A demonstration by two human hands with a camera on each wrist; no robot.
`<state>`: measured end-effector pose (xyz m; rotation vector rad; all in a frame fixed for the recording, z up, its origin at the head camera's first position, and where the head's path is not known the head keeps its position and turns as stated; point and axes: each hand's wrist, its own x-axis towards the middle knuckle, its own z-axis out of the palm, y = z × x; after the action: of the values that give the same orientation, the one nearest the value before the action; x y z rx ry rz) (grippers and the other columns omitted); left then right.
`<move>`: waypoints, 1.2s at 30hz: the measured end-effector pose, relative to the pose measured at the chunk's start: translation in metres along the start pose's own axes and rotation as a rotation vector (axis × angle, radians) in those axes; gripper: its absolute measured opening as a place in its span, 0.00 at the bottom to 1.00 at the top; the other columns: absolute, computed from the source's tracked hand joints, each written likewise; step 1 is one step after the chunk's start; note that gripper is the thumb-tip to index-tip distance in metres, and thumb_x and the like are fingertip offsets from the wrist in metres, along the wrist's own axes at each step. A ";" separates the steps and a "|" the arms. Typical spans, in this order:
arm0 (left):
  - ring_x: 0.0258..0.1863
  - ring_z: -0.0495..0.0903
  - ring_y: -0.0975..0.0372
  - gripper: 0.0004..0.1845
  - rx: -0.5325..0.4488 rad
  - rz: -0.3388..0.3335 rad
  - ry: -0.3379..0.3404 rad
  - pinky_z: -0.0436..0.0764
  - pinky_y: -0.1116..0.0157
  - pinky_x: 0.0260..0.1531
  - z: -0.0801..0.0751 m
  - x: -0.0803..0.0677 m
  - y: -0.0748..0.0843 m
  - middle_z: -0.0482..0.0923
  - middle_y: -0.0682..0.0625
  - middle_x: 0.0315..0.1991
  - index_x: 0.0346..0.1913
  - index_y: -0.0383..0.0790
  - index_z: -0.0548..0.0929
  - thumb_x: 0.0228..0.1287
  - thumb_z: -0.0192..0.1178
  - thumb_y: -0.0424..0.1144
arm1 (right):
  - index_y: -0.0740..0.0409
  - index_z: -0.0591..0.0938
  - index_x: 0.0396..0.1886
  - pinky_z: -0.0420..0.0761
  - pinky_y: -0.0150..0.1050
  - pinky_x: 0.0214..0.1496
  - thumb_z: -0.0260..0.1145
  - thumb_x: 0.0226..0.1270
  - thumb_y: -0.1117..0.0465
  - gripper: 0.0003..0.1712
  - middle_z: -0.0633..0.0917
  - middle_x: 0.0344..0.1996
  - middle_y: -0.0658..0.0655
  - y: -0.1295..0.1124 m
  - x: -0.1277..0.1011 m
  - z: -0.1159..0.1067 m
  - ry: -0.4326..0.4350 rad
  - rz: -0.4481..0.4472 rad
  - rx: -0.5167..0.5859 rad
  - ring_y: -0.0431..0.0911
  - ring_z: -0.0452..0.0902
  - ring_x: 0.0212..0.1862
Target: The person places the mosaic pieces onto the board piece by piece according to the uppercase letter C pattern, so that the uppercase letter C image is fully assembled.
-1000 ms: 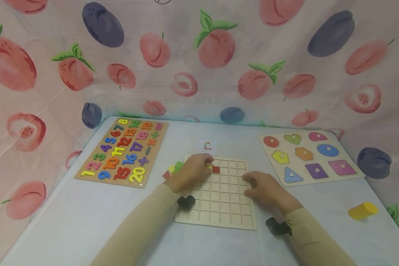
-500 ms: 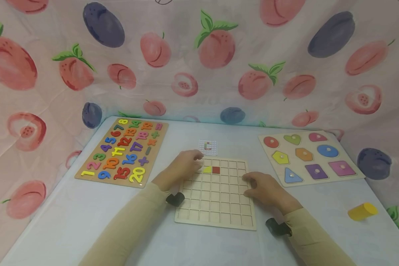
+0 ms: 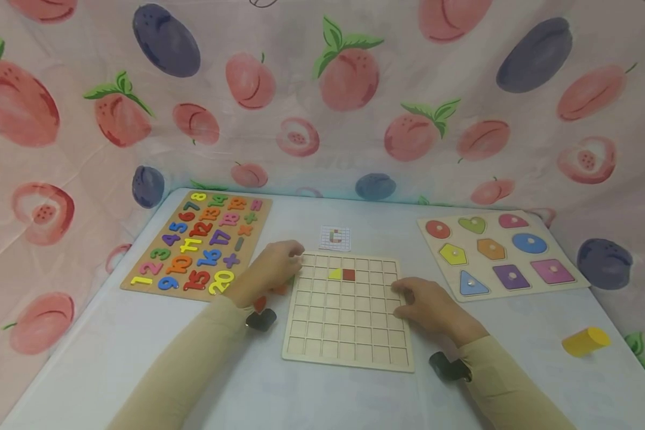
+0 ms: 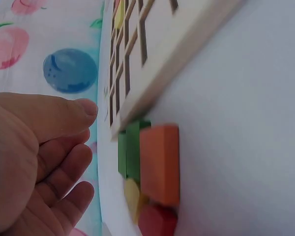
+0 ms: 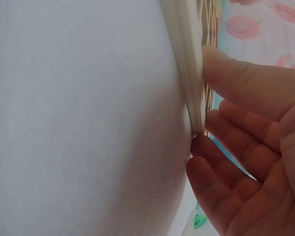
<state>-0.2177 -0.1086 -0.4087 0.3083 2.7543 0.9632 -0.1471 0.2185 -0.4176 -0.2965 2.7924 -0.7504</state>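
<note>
Left grip [image 3: 271, 270] relaxed above coloured blocks [image 4: 150, 172]; right grip [image 3: 427, 307] steadying grid board [image 3: 349, 310] edge.

number board [image 3: 199, 245] left, grid board [image 3: 349, 328] centre, shape board [image 3: 500, 251] right

A white table [image 3: 113, 352] fills the lower half of the frame. At its upper left lies a wooden number board [image 3: 200, 243] with coloured numerals. At the upper right lies a shape board [image 3: 501, 253] with knobbed pieces. In the centre sits a pale wooden grid board [image 3: 349, 316], with a yellow triangle [image 3: 335, 274] and a red square [image 3: 349, 275] in its upper cells. Just above it lies a small pattern card [image 3: 335, 237]. Left of the grid board, touching its edge, a cluster of loose coloured blocks [image 4: 150, 169] rests on the table. A yellow cylinder [image 3: 586, 341] lies on its side at the lower right.
</note>
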 end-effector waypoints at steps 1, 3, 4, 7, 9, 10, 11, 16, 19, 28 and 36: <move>0.61 0.75 0.49 0.20 -0.007 -0.011 0.003 0.73 0.50 0.61 -0.001 -0.001 -0.001 0.78 0.42 0.61 0.62 0.39 0.78 0.68 0.61 0.34 | 0.63 0.79 0.62 0.68 0.58 0.67 0.75 0.58 0.63 0.31 0.79 0.62 0.63 0.000 0.000 0.000 0.001 0.001 -0.002 0.61 0.70 0.66; 0.62 0.74 0.50 0.19 -0.057 -0.054 -0.004 0.73 0.50 0.62 -0.002 -0.003 -0.004 0.77 0.44 0.61 0.62 0.41 0.78 0.69 0.60 0.35 | 0.63 0.79 0.62 0.68 0.58 0.67 0.75 0.58 0.63 0.31 0.79 0.62 0.63 0.000 0.000 0.000 0.002 0.003 -0.006 0.61 0.70 0.65; 0.63 0.73 0.51 0.19 -0.084 -0.077 -0.010 0.72 0.50 0.62 -0.003 -0.004 -0.005 0.77 0.45 0.62 0.62 0.42 0.78 0.69 0.60 0.35 | 0.63 0.79 0.62 0.68 0.58 0.67 0.75 0.58 0.63 0.31 0.79 0.62 0.63 -0.001 0.000 0.001 0.003 0.004 -0.006 0.61 0.70 0.65; 0.60 0.72 0.53 0.19 -0.149 -0.161 -0.026 0.72 0.50 0.62 -0.005 -0.007 -0.009 0.75 0.49 0.63 0.63 0.45 0.78 0.71 0.58 0.38 | 0.63 0.79 0.63 0.68 0.58 0.67 0.74 0.58 0.63 0.31 0.78 0.62 0.63 -0.001 0.000 0.001 0.003 0.008 -0.007 0.61 0.70 0.66; 0.59 0.72 0.54 0.19 -0.165 -0.194 -0.028 0.72 0.50 0.62 -0.006 -0.008 -0.010 0.75 0.49 0.63 0.64 0.46 0.77 0.71 0.58 0.38 | 0.63 0.78 0.63 0.67 0.58 0.67 0.74 0.58 0.63 0.31 0.78 0.62 0.63 -0.001 0.000 0.001 0.002 0.010 -0.005 0.61 0.69 0.66; 0.58 0.72 0.54 0.20 -0.156 -0.204 -0.027 0.73 0.51 0.61 -0.007 -0.009 -0.011 0.75 0.49 0.63 0.64 0.46 0.77 0.71 0.58 0.38 | 0.63 0.78 0.63 0.67 0.58 0.67 0.74 0.58 0.63 0.31 0.78 0.62 0.64 -0.001 0.000 0.000 0.002 0.009 -0.005 0.61 0.69 0.66; 0.56 0.72 0.54 0.20 -0.151 -0.212 -0.025 0.74 0.51 0.59 -0.008 -0.010 -0.011 0.75 0.49 0.62 0.64 0.46 0.77 0.71 0.58 0.39 | 0.63 0.78 0.63 0.67 0.58 0.68 0.74 0.58 0.63 0.31 0.78 0.62 0.64 -0.001 0.000 0.000 0.003 0.009 -0.005 0.61 0.69 0.66; 0.46 0.77 0.55 0.21 -0.140 -0.233 -0.028 0.81 0.59 0.42 -0.011 -0.013 -0.016 0.76 0.49 0.56 0.65 0.46 0.76 0.71 0.59 0.40 | 0.64 0.79 0.62 0.67 0.58 0.67 0.74 0.58 0.63 0.31 0.78 0.62 0.64 -0.002 0.000 -0.001 0.003 0.000 -0.006 0.62 0.69 0.66; 0.37 0.80 0.56 0.21 -0.125 -0.214 -0.033 0.81 0.61 0.36 -0.013 -0.015 -0.022 0.77 0.49 0.52 0.65 0.45 0.76 0.72 0.58 0.41 | 0.64 0.78 0.62 0.67 0.58 0.67 0.75 0.58 0.63 0.31 0.78 0.62 0.64 -0.002 0.000 -0.001 0.000 0.006 -0.003 0.62 0.69 0.66; 0.40 0.80 0.57 0.22 -0.073 -0.174 -0.034 0.80 0.56 0.50 -0.013 -0.020 -0.034 0.80 0.49 0.40 0.66 0.43 0.75 0.72 0.60 0.41 | 0.63 0.78 0.63 0.66 0.58 0.69 0.73 0.59 0.63 0.31 0.78 0.63 0.63 -0.002 -0.001 0.001 0.006 0.016 0.009 0.62 0.67 0.68; 0.61 0.74 0.53 0.22 -0.030 -0.135 -0.021 0.74 0.50 0.61 -0.014 -0.025 -0.037 0.79 0.49 0.57 0.65 0.43 0.77 0.70 0.62 0.39 | 0.62 0.78 0.63 0.66 0.58 0.69 0.74 0.59 0.62 0.31 0.77 0.64 0.63 -0.003 -0.001 0.001 0.003 0.032 0.002 0.61 0.67 0.68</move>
<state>-0.2024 -0.1521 -0.4182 0.1250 2.6992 0.9594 -0.1449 0.2157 -0.4166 -0.2504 2.7922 -0.7473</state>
